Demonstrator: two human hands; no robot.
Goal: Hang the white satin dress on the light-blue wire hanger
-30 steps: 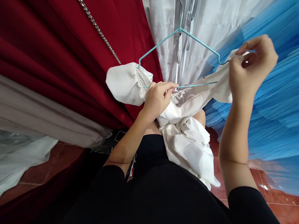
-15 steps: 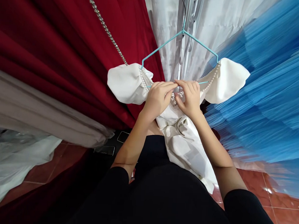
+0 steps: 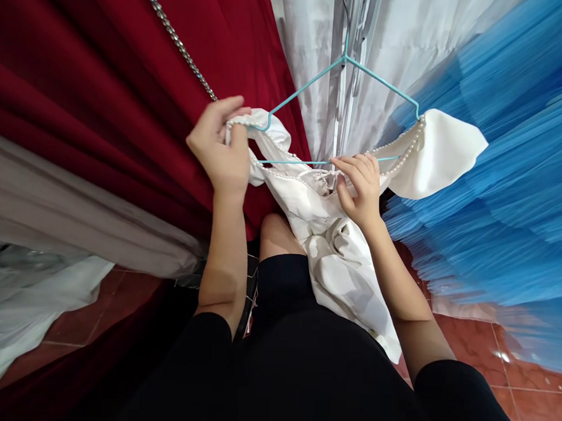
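Note:
A white dress (image 3: pixel 305 202) with a pearl-edged neckline hangs on a light-blue clothes hanger (image 3: pixel 307 86). At the left shoulder, my left hand (image 3: pixel 222 146) is closed on the pearl-trimmed edge of the dress, with the hanger's left end beside its fingers. My right hand (image 3: pixel 359 183) curls over the hanger's lower bar at the neckline's middle; its fingertips rest by the bar and its thumb is lower, against the dress. The right puff sleeve (image 3: pixel 448 157) sticks out from the hanger's right end. White laces show between the hands.
Red fabric (image 3: pixel 161 146) with a beaded chain (image 3: pixel 177 39) hangs on the left, above beige cloth (image 3: pixel 72 204). Blue tulle (image 3: pixel 496 185) fills the right side. A metal stand (image 3: pixel 347 106) and white drapes (image 3: pixel 410 34) are behind the hanger. Red floor tiles (image 3: pixel 477 349) show below.
My left hand has moved left from the neckline's middle to the left shoulder and taken hold of its edge, pulling the sleeve out of shape. My right hand has stayed near the middle.

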